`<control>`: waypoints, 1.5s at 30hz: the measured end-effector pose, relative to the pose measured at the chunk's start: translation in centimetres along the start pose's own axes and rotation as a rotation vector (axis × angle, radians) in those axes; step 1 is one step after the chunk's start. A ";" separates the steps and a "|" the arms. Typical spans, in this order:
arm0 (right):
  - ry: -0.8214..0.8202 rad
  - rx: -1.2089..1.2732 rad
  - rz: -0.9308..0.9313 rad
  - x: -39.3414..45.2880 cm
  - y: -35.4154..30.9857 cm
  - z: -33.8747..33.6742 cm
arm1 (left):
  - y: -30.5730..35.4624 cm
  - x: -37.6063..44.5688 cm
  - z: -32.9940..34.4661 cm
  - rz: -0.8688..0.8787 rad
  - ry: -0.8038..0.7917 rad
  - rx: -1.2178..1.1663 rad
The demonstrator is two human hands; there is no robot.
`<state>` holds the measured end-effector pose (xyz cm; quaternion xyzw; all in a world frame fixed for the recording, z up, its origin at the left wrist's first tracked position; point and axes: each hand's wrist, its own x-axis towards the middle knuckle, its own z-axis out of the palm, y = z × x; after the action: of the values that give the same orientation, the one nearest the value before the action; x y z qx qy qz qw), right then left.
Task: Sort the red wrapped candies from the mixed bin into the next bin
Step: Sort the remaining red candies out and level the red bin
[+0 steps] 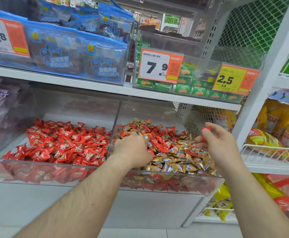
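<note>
A clear mixed bin (174, 176) on the right holds red and gold wrapped candies (172, 148). The clear bin to its left (54, 167) is filled with red wrapped candies (66, 143) only. My left hand (131, 150) is down in the mixed bin at its left side, fingers curled into the pile and gripping red candies (151, 152). My right hand (217, 143) hovers above the right side of the mixed bin and pinches one red candy (206, 130) between thumb and fingers.
A clear divider wall (113, 127) separates the two bins. A white shelf (106, 86) hangs low above them, bearing blue snack bags (75, 54) and green packs (191, 85) behind price tags. A wire mesh panel (207, 117) and wire baskets (268, 152) stand to the right.
</note>
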<state>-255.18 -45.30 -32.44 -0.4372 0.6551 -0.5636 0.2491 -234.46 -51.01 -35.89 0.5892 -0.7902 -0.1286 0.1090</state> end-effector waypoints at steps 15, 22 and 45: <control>-0.282 -1.231 0.059 1.7 1.3 1.6 | 0.7 1.6 -0.5 0.035 0.047 -0.391; -0.254 -1.026 0.020 1.8 2.0 1.5 | 1.9 1.8 0.9 0.099 -0.002 0.003; -0.239 -1.051 -0.165 0.8 -0.3 7.6 | -3.2 -0.8 -4.4 0.144 0.608 -0.507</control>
<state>-249.30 -49.91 -33.83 -0.6136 0.7793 -0.1245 0.0248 -229.94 -51.39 -32.83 0.4979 -0.7045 -0.1313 0.4883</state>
